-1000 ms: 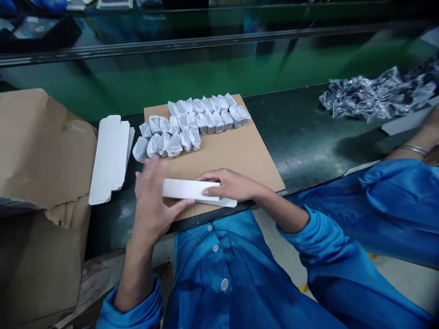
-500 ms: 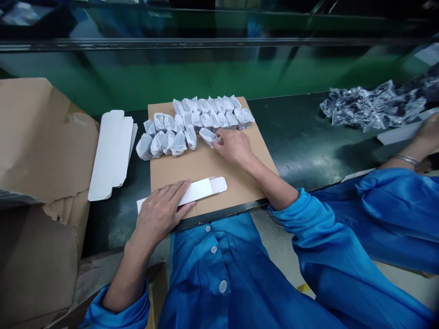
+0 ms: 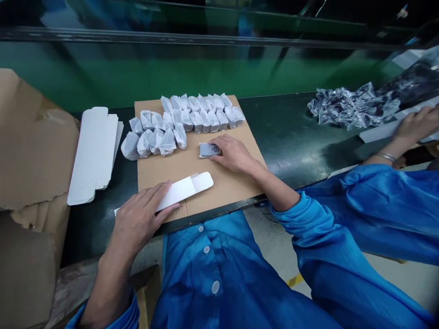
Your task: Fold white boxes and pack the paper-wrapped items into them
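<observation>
My left hand (image 3: 140, 214) is closed around a slim white carton (image 3: 180, 192), whose end flap stands open toward the right. Between the fingers and thumb of my right hand (image 3: 233, 153) is a small wrapped packet (image 3: 207, 150) with a dark printed mark, held just over the brown cardboard sheet (image 3: 236, 183). Behind it, rows of similar white-wrapped packets (image 3: 187, 121) stand close together on the sheet's far part. What is inside the wrapping cannot be seen.
Flat white cartons (image 3: 94, 155) lie stacked on the dark green bench at left, beside a large torn cardboard box (image 3: 34, 151). To the right is a heap of clear plastic bags (image 3: 353, 107). A co-worker's hand (image 3: 416, 125) rests near white card there.
My right hand has drawn the packet away from the rows, toward me, and turned it so its mark shows. The left hand still holds the carton, tilted slightly more. The view has shifted.
</observation>
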### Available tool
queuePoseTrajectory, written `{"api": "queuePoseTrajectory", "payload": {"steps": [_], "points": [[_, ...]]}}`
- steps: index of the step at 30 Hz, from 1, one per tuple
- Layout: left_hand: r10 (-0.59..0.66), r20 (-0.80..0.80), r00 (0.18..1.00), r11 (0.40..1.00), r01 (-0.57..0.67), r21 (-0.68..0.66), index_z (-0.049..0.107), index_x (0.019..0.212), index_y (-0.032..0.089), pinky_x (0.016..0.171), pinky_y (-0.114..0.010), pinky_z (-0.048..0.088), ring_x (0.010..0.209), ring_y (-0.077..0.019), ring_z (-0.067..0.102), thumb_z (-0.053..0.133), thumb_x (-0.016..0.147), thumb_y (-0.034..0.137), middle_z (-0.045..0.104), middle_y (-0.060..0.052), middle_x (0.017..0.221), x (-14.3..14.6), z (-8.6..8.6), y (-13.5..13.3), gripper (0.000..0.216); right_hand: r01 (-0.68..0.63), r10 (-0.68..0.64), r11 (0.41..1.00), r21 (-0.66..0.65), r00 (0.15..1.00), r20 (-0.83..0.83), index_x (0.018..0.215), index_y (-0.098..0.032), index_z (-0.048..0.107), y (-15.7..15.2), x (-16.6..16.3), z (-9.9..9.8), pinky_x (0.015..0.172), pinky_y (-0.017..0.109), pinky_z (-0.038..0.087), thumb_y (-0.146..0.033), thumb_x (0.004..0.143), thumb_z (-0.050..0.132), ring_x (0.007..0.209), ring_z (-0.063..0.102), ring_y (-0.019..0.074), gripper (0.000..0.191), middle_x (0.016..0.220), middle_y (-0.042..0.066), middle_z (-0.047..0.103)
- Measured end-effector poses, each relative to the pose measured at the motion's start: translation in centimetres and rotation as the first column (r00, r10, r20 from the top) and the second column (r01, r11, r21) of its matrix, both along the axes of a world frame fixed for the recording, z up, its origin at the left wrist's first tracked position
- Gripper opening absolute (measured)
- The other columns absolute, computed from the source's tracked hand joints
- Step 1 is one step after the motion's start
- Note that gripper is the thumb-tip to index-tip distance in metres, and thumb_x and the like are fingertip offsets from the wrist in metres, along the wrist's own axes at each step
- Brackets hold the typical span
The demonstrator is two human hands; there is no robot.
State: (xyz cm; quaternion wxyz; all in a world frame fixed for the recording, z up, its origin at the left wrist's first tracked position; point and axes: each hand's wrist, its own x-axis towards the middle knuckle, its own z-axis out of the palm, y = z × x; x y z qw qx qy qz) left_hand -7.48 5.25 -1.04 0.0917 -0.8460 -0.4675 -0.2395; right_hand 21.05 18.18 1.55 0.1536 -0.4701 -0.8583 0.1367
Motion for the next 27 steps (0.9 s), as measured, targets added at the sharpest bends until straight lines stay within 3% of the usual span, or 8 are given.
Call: {"api": "queuePoseTrajectory", "payload": {"steps": [4,7,11,16,19,23,25,27], "points": [[0.022,0.030,0.999,1.000,-0.023,0.015,0.045,0.145,0.024,0.077,-0.033,0.051,0.089,-0.0245,0.072,0.066,0.088,0.042,0.074,-0.008,0.114,-0.3,0.3,-0.6,0.063,0.152,-0.089,0.969,0.195,0.951,-0.297,0.125,-0.016,0.059,-3.6,-0.5,1.6,0.096,0.044,0.052,-0.027,0.089,0.066,0.113,0.060,0.0268,0.038,0.123,0.014,0.065],[0.058,0.049,0.997,0.998,-0.059,0.018,0.041,0.149,0.024,0.079,-0.034,0.051,0.092,-0.0260,0.071,0.068,0.087,0.040,0.073,-0.010,0.116,0.2,0.4,-0.6,0.070,0.091,0.030,0.943,0.319,0.935,-0.353,0.129,-0.017,0.058,-7.3,-0.6,2.2,0.098,0.047,0.053,-0.029,0.092,0.061,0.114,0.060,0.0278,0.039,0.122,0.015,0.065],[0.108,0.072,0.992,0.994,-0.109,0.018,0.038,0.151,0.026,0.079,-0.036,0.049,0.095,-0.0283,0.070,0.069,0.086,0.040,0.072,-0.010,0.120,1.1,0.6,-0.6,0.074,-0.181,0.228,0.965,0.188,0.937,-0.265,0.129,-0.016,0.057,-8.9,-0.3,1.9,0.097,0.046,0.055,-0.022,0.095,0.057,0.114,0.061,0.0253,0.035,0.121,0.015,0.066],[0.005,0.068,0.998,1.000,-0.006,0.020,0.038,0.151,0.024,0.075,-0.036,0.048,0.092,-0.0275,0.070,0.068,0.086,0.039,0.073,-0.011,0.115,1.8,0.9,-1.3,0.073,-0.403,0.396,0.914,0.034,0.873,-0.285,0.126,-0.019,0.058,-7.7,0.3,3.1,0.104,0.044,0.052,-0.015,0.094,0.056,0.119,0.060,0.0218,0.033,0.123,0.012,0.066],[0.006,0.100,0.995,0.999,-0.011,0.046,0.040,0.150,0.024,0.076,-0.036,0.049,0.092,-0.0271,0.069,0.068,0.086,0.037,0.073,-0.011,0.114,2.2,1.1,-1.6,0.071,-0.313,0.272,0.948,-0.062,0.895,-0.354,0.127,-0.018,0.057,-8.1,-0.4,4.4,0.103,0.041,0.054,-0.008,0.088,0.056,0.124,0.057,0.0219,0.040,0.130,0.012,0.060],[0.032,0.099,0.995,0.999,-0.036,0.038,0.041,0.149,0.026,0.077,-0.036,0.048,0.094,-0.0266,0.069,0.064,0.089,0.035,0.073,-0.010,0.116,2.4,0.9,-1.7,0.065,-0.125,-0.080,0.930,-0.346,0.850,-0.520,0.126,-0.019,0.058,-9.2,-1.2,4.7,0.088,0.032,0.061,-0.013,0.087,0.061,0.094,0.068,0.0144,0.039,0.105,0.006,0.067],[0.064,0.089,0.994,0.997,-0.067,0.034,0.043,0.148,0.026,0.078,-0.036,0.047,0.094,-0.0264,0.069,0.063,0.089,0.036,0.073,-0.010,0.115,2.6,0.7,-1.6,0.062,-0.165,-0.138,0.883,-0.439,0.803,-0.580,0.130,-0.020,0.057,-9.5,-1.3,4.2,0.094,0.035,0.059,-0.015,0.088,0.060,0.096,0.070,0.0142,0.042,0.105,0.004,0.070],[0.122,0.078,0.989,0.991,-0.126,0.047,0.046,0.146,0.024,0.078,-0.036,0.046,0.092,-0.0263,0.068,0.061,0.090,0.039,0.073,-0.011,0.114,3.1,0.4,-1.6,0.060,-0.244,-0.140,0.844,-0.478,0.761,-0.634,0.138,-0.021,0.052,-9.7,-1.4,3.7,0.104,0.040,0.054,-0.017,0.087,0.062,0.112,0.067,0.0175,0.052,0.121,0.007,0.068]]}}
